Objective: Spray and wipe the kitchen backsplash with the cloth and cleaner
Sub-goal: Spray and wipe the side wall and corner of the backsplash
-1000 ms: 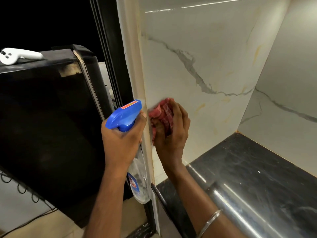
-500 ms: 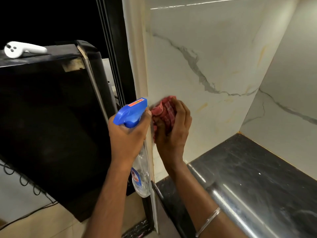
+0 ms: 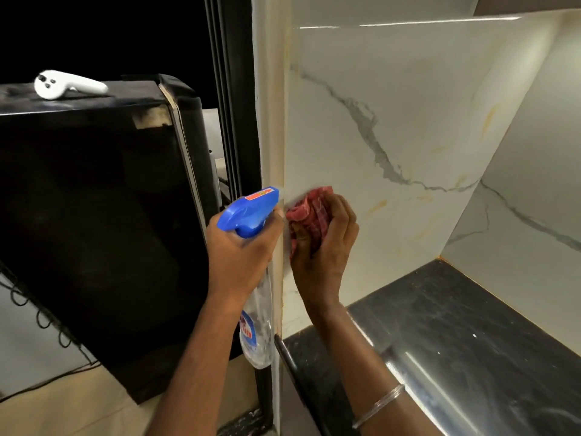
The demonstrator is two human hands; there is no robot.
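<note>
My left hand (image 3: pixel 239 256) grips a clear spray bottle (image 3: pixel 256 328) by its blue trigger head (image 3: pixel 248 210), nozzle pointing at the wall's left edge. My right hand (image 3: pixel 323 247) holds a bunched red checked cloth (image 3: pixel 309 209) and presses it against the white marble backsplash (image 3: pixel 393 127) near its left edge, a little above the counter. Grey veins and faint yellow streaks mark the tile. The bottle's lower body hangs beside the cream wall end.
A dark polished stone counter (image 3: pixel 440 335) runs below the backsplash into the right corner. A black refrigerator (image 3: pixel 94 231) stands to the left with a white controller (image 3: pixel 63 84) on top. A black door frame (image 3: pixel 229 105) sits between fridge and wall.
Both hands stay together at the backsplash's left edge, the cloth shifting only slightly on the tile. The view has drifted a little, so everything sits further right in the picture.
</note>
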